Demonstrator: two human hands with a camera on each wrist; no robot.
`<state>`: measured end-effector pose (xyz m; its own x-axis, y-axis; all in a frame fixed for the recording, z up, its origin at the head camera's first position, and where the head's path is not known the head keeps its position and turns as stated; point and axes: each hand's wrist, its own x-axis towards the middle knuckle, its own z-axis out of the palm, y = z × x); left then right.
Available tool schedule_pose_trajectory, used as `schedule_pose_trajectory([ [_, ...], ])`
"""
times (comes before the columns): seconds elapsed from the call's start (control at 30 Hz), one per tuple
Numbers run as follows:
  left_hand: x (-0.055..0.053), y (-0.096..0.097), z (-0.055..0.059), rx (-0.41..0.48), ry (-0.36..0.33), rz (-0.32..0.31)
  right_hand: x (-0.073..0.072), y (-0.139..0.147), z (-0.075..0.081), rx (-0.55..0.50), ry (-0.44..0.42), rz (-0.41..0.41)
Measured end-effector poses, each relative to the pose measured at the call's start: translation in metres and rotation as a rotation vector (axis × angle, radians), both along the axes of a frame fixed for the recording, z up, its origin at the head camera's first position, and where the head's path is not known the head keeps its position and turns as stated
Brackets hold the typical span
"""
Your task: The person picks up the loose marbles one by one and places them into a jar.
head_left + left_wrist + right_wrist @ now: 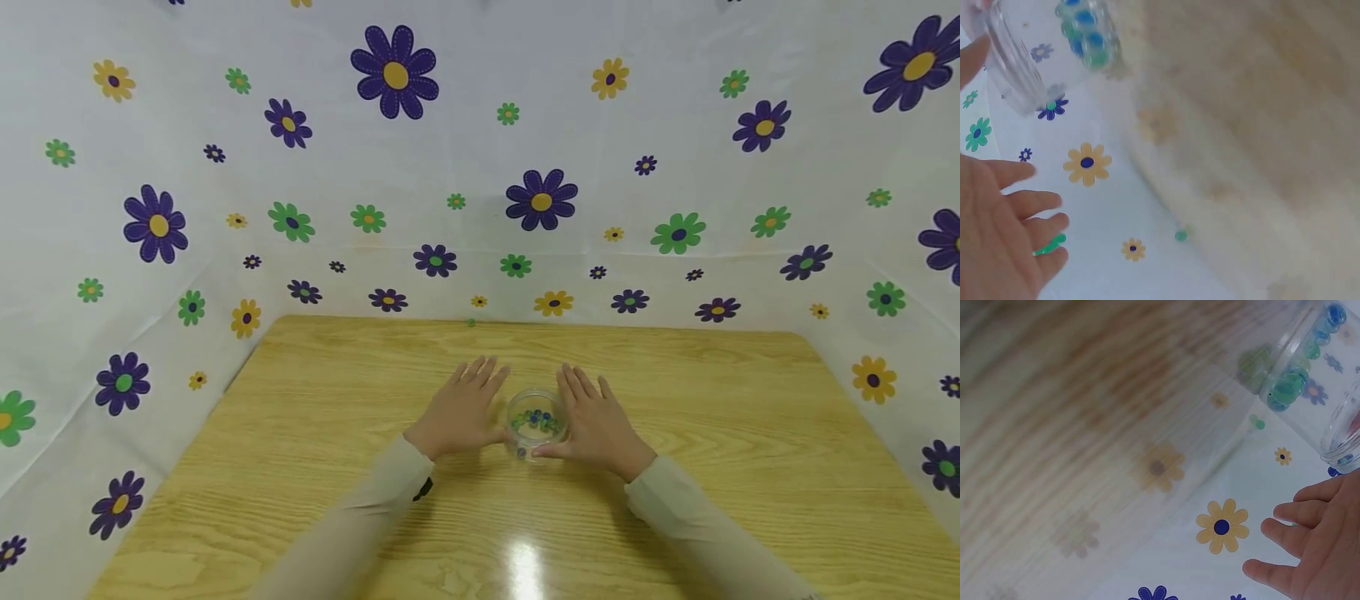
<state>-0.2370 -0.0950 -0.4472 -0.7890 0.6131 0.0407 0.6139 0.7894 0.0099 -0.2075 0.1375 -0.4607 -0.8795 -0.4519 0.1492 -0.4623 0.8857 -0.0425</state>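
A clear round jar (536, 398) stands on the table between the two hands, with blue and green marbles (536, 418) at its bottom. Beside its left wall is the left hand (459, 410), fingers straight and spread, thumb pointing to the jar. Across from it the right hand (597, 421) has its fingers extended along the right wall and its thumb by the near side. Whether either hand touches the glass, I cannot tell. Through the left wrist view, the jar (1016, 69) appears above the open left palm; in the right wrist view, the right fingers (1300, 515) are spread near the jar.
A wooden table (360, 350) is bordered by a white flowered cloth (465, 150) at the back and sides. One green marble (471, 322) lies at the table's back edge. Something black (423, 489) shows at the left cuff.
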Motion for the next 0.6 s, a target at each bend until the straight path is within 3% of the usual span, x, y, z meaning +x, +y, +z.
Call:
schedule_pose_trajectory([
  [0.13, -0.008, -0.009, 0.014, 0.074, 0.067, -0.048, -0.001, -0.001, 0.000, 0.009, 0.004, 0.000],
  [0.37, -0.026, -0.016, 0.021, 0.125, 0.300, -0.121, 0.000, -0.002, 0.003, 0.002, 0.015, 0.010],
  [0.6, -0.037, -0.017, 0.020, 0.105, 0.370, -0.132, 0.000, -0.001, 0.001, 0.006, 0.004, 0.003],
])
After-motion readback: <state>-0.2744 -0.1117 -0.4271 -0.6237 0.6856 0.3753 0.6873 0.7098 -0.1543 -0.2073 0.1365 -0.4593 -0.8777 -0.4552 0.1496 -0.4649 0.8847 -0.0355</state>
